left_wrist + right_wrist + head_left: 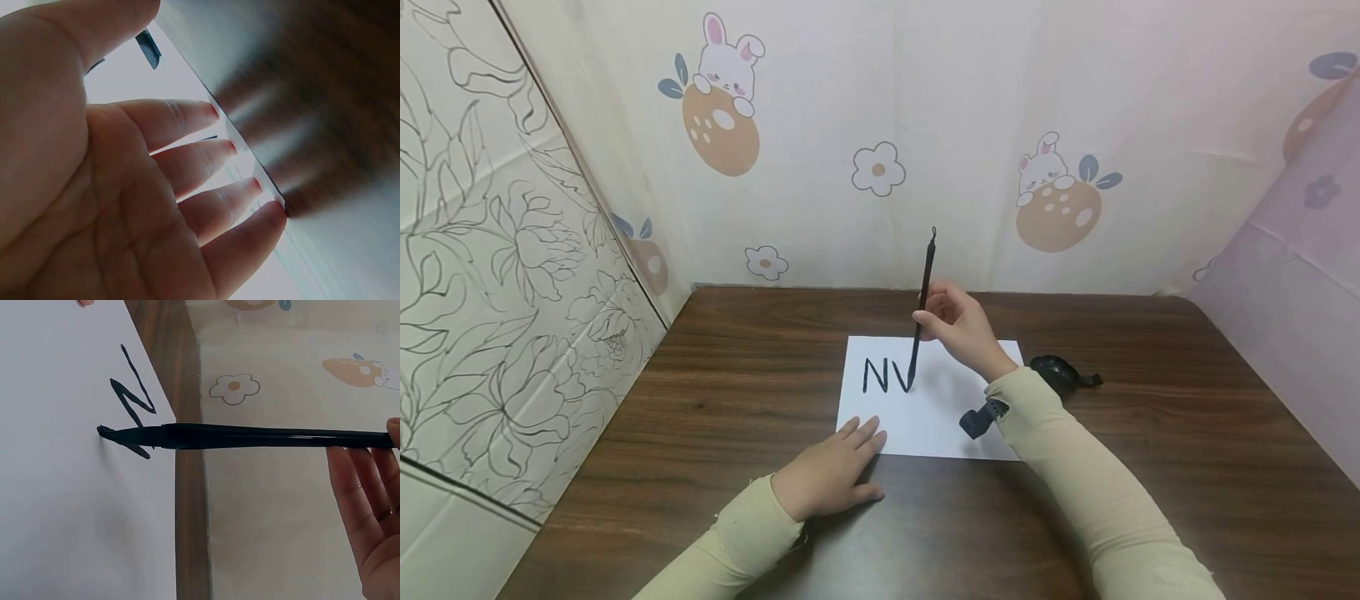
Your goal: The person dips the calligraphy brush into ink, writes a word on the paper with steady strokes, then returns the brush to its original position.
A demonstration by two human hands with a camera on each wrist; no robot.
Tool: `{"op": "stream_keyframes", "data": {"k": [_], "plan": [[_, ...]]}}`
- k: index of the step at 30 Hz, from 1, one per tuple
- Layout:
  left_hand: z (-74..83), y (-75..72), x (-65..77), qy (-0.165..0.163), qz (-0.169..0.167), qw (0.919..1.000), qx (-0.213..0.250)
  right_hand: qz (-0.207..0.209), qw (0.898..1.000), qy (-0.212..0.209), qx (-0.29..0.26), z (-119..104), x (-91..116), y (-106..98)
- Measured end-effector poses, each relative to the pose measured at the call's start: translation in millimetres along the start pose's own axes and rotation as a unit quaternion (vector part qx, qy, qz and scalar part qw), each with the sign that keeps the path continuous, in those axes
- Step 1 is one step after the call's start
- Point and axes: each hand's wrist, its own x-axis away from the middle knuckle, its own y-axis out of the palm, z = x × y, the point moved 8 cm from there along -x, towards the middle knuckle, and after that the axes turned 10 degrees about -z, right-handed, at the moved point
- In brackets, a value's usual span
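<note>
Item: one slim black brush (250, 435) with a tapered dark tip and a cord loop at its top. Place: pinched well above the tip between thumb and fingers of the right hand (961, 329), steeply upright, tip touching the paper below that hand.

Item: one rectangular white paper sheet (940, 429), lying under both hands. Bears thin black strokes (876, 375), an N and a V-like shape, beyond the left hand's fingertips.

Item: left hand (829, 477), grasping nothing; fingers extended over the sheet's near corner, thumb off the paper.

Item: one rounded, glossy black vessel with a short stem (1055, 373), just outside the right wrist, partly hidden; contents cannot be told.

Support: dark brown wood-grain tabletop (737, 400).

Risks, as judged: the high grip may let the tip wobble; light finger pressure may let the sheet slide; a lowered right wrist or sleeve could smear wet ink or knock the vessel.
</note>
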Motion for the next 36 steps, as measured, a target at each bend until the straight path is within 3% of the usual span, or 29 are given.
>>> {"op": "stream_keyframes", "data": {"k": [18,28,36], "plan": [[0.2,-0.8,0.7,0.001,0.001,1.0000,-0.003,0.011,1.000,0.011,0.023,1.4,-1.3,-1.2],[0.2,-1.2,0.6,0.004,0.004,1.0000,-0.004,0.019,1.000,0.010,-0.006,7.7,-5.0,-3.1],[0.3,-1.3,1.4,0.004,0.002,1.0000,-0.001,0.031,0.999,0.023,0.002,9.9,-7.4,-7.2]]}}
